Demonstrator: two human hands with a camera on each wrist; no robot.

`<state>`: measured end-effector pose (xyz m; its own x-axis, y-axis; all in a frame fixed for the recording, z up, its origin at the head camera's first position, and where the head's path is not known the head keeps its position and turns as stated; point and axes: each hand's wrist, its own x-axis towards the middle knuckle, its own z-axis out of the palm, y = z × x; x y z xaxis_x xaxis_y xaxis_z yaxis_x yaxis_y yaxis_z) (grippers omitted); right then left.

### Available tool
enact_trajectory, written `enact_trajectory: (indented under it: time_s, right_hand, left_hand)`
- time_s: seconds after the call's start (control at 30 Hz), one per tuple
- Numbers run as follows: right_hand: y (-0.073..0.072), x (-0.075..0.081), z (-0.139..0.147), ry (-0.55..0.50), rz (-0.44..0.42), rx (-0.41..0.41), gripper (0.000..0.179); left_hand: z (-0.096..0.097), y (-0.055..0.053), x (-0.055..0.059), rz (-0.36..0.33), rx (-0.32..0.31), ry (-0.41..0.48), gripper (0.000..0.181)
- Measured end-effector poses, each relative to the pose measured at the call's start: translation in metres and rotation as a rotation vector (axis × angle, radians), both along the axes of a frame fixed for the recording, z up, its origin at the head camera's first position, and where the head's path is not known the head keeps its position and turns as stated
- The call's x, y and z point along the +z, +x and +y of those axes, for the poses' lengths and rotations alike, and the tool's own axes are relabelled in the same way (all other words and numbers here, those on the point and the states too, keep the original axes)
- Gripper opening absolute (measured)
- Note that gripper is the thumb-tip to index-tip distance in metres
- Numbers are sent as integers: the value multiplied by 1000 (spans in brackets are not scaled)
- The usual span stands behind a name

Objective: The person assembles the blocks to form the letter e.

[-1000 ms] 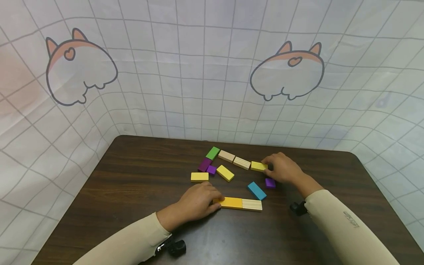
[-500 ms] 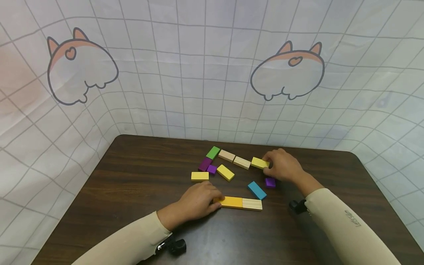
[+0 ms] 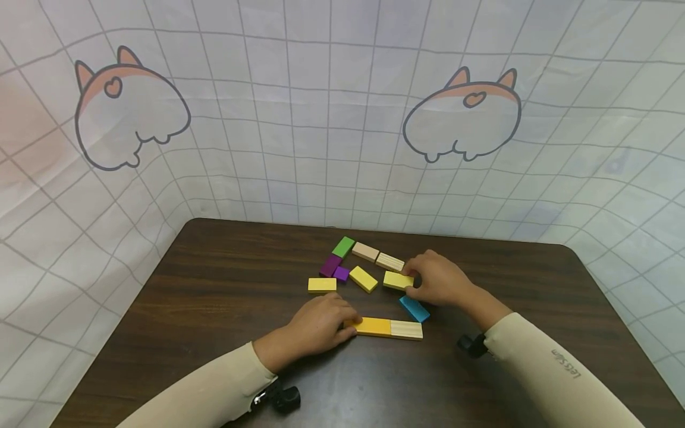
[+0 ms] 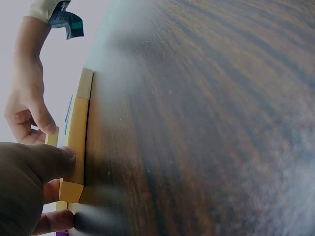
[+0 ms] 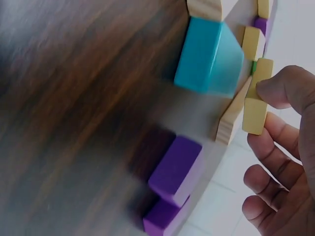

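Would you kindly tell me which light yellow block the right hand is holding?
The rightmost light yellow block, which the right hand pinches, while the middle one and leftmost one lie on the table.

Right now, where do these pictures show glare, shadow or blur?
Head view: pale glare low on the dark brown wood-grain table; left wrist view: whitish glare at lower right; right wrist view: a dark shadow left of the upper purple rectangular block, whose edges look blurred.

A cloth-screened tabletop workspace, the wider room hidden: white gridded cloth with 2 cartoon animals, upper left and upper right, surrounds the back and sides of a dark wood-grain table in the lower frame.
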<state>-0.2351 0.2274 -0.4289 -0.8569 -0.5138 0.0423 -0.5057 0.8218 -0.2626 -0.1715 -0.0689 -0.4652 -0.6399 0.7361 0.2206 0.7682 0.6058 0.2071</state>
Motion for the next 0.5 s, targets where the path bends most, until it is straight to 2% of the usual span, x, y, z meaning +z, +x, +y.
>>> enact_trajectory:
  time_s: [0.2, 0.5]
  right_hand:
    - [1, -3, -10, 23, -12, 38, 26]
    - [1, -6, -23, 32, -20, 43, 22]
  left_hand:
    - [0, 0, -1, -2, -5, 3, 16]
    - [0, -1, -1, 4, -8, -2, 16]
